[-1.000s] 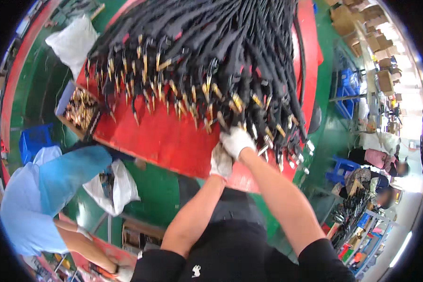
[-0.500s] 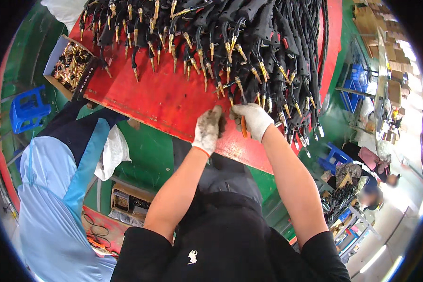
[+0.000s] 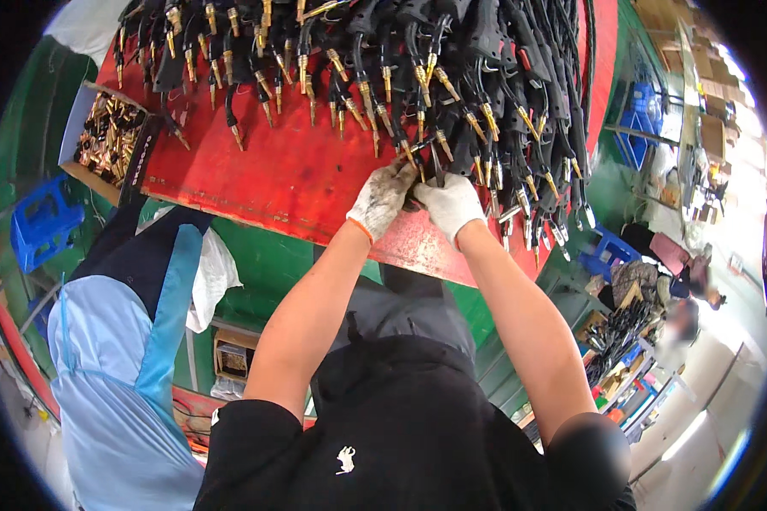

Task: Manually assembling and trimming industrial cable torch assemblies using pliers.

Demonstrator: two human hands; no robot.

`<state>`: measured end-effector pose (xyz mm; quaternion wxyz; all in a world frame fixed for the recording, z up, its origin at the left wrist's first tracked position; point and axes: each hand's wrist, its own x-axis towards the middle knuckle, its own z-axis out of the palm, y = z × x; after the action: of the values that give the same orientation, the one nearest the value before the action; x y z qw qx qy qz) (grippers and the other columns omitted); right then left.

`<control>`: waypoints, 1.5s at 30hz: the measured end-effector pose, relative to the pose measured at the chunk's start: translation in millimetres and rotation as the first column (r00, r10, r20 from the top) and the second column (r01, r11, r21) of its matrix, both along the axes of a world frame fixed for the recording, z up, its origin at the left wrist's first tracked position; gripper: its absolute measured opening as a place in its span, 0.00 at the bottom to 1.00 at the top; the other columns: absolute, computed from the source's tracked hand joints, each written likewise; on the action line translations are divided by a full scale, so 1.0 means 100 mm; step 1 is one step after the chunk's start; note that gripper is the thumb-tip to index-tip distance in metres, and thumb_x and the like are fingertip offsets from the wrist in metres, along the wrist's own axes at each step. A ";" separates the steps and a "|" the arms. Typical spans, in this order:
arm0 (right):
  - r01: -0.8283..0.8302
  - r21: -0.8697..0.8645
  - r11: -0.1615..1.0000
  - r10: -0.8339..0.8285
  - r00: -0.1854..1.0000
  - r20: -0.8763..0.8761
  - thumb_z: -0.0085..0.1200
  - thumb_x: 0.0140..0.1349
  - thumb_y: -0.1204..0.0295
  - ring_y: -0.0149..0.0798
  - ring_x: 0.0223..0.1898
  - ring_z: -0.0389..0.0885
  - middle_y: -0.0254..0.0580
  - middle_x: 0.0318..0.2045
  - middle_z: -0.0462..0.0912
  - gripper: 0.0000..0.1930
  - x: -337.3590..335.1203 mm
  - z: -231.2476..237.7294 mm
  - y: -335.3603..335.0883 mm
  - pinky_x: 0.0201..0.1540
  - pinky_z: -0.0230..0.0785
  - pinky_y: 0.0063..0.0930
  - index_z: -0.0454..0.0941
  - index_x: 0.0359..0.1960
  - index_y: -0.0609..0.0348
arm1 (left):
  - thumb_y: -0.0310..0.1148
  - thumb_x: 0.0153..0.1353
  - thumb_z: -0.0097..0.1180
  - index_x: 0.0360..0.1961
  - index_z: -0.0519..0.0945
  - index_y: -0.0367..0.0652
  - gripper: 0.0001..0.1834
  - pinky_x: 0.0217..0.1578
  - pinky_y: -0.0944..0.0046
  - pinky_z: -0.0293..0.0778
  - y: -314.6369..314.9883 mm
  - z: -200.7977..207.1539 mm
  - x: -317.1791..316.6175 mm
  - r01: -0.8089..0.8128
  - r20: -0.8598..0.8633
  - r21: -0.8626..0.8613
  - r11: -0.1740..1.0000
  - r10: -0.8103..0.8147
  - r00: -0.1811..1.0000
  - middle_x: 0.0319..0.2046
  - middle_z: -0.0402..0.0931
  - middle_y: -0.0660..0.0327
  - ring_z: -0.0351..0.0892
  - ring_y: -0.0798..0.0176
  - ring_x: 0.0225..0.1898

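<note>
My left hand [image 3: 385, 198], in a stained white glove, pinches the brass end of one black welding torch [image 3: 408, 154] at the front of the pile. Close beside it, my right hand [image 3: 452, 204], gloved too, is closed around pliers; their dark metal jaws [image 3: 438, 170] point up toward the torches, and the handles are mostly hidden by the glove. Many more black welding torches [image 3: 486, 43] with brass tips lie heaped over the red tabletop [image 3: 290, 183], their tips pointing toward me.
An open cardboard box [image 3: 100, 175] of small brass and black parts sits at the table's left corner. A person in light blue clothes [image 3: 111, 341] is close on my left. A blue stool [image 3: 44, 223] stands beyond, and shelving with boxes [image 3: 716, 136] lines the far right.
Both hands have moved forward to the torch ends. My left hand now meets a brass end, and the pliers' orange handle is now covered. The view has shifted slightly.
</note>
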<state>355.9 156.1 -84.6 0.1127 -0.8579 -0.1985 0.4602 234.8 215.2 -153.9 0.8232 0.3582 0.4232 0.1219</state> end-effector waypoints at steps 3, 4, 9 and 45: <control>-0.171 -0.073 0.982 0.183 0.959 0.214 0.56 0.56 0.59 0.61 0.43 0.82 0.62 0.36 0.84 0.18 -0.09 0.10 0.06 0.48 0.74 0.44 0.82 0.39 0.63 | 0.34 0.73 0.51 0.49 0.81 0.37 0.13 0.34 0.67 0.72 -0.02 -0.19 -0.07 0.260 -0.192 0.535 0.804 -0.185 0.964 0.34 0.82 0.63 0.77 0.72 0.35; -0.244 -0.065 0.968 0.250 0.896 0.368 0.55 0.57 0.61 0.62 0.40 0.82 0.62 0.34 0.83 0.16 -0.11 0.10 0.04 0.45 0.74 0.46 0.82 0.37 0.63 | 0.34 0.73 0.51 0.49 0.81 0.37 0.13 0.34 0.67 0.72 0.00 -0.15 0.00 0.274 -0.191 0.530 0.802 -0.202 0.961 0.34 0.82 0.63 0.77 0.72 0.35; -0.240 -0.152 0.959 0.283 0.849 0.445 0.51 0.58 0.62 0.60 0.43 0.82 0.61 0.37 0.84 0.15 -0.20 0.16 0.02 0.49 0.74 0.49 0.81 0.38 0.60 | 0.34 0.71 0.53 0.42 0.80 0.36 0.11 0.31 0.65 0.73 -0.11 -0.09 0.25 -0.080 0.027 -0.030 0.996 0.081 0.996 0.28 0.81 0.62 0.77 0.69 0.28; -0.470 -0.003 0.883 0.302 0.562 0.770 0.58 0.50 0.72 0.51 0.41 0.82 0.47 0.36 0.84 0.11 -0.15 0.04 -0.35 0.44 0.76 0.43 0.80 0.36 0.55 | 0.28 0.66 0.51 0.43 0.82 0.36 0.11 0.43 0.65 0.76 -0.27 0.08 0.16 0.214 -0.090 0.493 0.843 -0.195 0.977 0.42 0.83 0.50 0.82 0.60 0.41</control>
<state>340.7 121.5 -80.8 0.0029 -0.8882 -0.4563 0.0542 250.8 187.7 -145.8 0.7028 0.6041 0.3516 0.1324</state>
